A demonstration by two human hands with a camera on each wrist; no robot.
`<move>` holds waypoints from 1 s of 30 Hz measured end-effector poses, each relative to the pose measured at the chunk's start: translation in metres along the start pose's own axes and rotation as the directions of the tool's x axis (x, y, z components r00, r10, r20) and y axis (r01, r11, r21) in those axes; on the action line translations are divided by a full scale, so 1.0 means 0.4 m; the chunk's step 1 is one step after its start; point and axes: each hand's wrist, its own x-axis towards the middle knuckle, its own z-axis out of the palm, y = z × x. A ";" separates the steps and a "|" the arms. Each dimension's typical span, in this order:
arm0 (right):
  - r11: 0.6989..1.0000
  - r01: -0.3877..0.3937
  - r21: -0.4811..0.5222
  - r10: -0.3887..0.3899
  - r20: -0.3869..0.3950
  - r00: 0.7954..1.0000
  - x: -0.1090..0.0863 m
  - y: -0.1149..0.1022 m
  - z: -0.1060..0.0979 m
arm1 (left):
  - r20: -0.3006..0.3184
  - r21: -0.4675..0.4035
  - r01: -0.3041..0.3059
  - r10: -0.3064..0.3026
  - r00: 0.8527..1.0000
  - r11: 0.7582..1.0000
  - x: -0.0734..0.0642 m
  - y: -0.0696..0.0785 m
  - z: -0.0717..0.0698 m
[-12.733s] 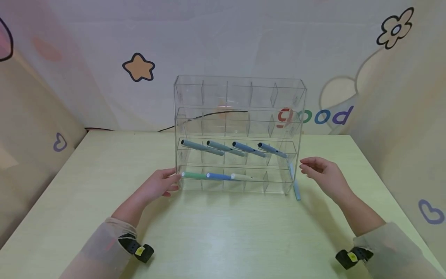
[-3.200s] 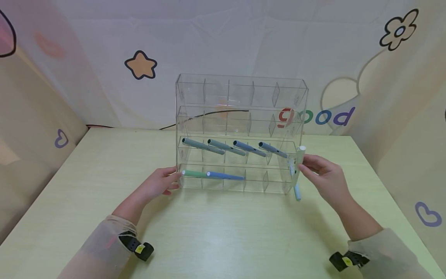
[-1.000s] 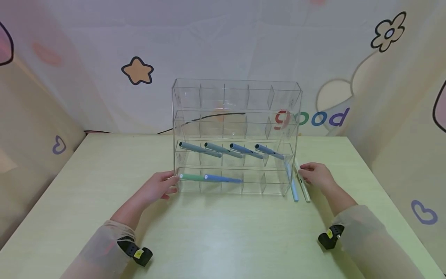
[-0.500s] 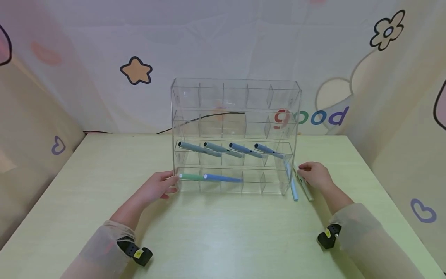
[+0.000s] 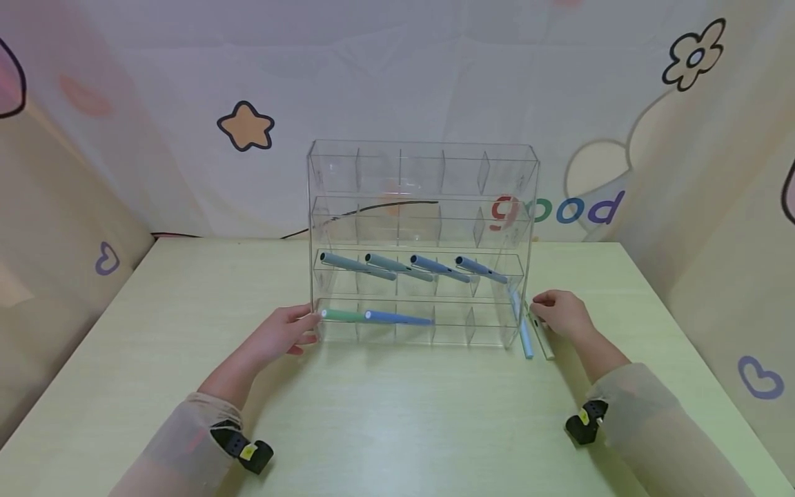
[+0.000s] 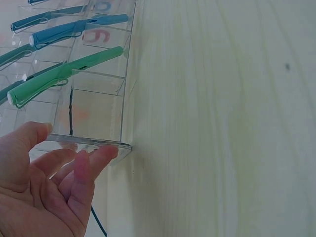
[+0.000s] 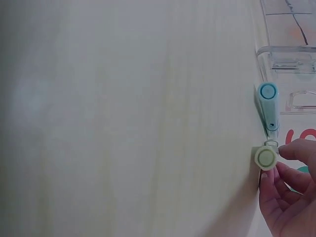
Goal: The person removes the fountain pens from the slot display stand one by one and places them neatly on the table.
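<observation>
A clear acrylic pen rack [image 5: 421, 143] stands on the table in the head view. My left hand [image 5: 282, 333] holds its lower left side; the left wrist view shows the thumb [image 6: 37, 133] and curled fingers on either side of the panel. Beside the rack's right side, my right hand [image 5: 564, 314] pinches a pale green pen [image 5: 544, 342], which lies lengthwise along the table. A light blue pen [image 5: 524, 338] lies between that pen and the rack. On the rack's lowest tier rest a green pen [image 5: 343, 315] and a blue pen [image 5: 397, 318].
Several blue and grey-blue pens [image 5: 435, 266] lie across the tier above. The two upper tiers hold no pens. A patterned cloth [image 5: 397, 76] hangs behind the pale wooden table [image 5: 397, 414].
Since the oldest frame, my right hand has taken the pale green pen off the lowest tier and laid it beside the light blue one. Over the last second both hands stay nearly still.
</observation>
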 end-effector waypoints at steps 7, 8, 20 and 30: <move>1.000 0.000 0.010 0.000 0.004 1.000 0.002 0.000 0.001 | -0.003 0.004 -0.009 0.009 1.000 1.000 -0.006 0.006 0.000; 1.000 -0.005 0.013 0.005 0.007 1.000 0.004 0.000 0.001 | -0.002 0.004 -0.011 0.011 1.000 1.000 -0.006 0.006 0.000; 0.999 -0.025 0.022 0.025 0.033 0.999 0.010 -0.001 0.001 | -0.003 0.001 0.000 0.000 1.000 1.000 -0.004 0.011 0.005; 1.000 -0.024 0.019 0.024 0.037 0.999 0.012 -0.009 0.005 | 0.000 -0.005 0.004 -0.004 1.000 1.000 -0.004 0.007 0.000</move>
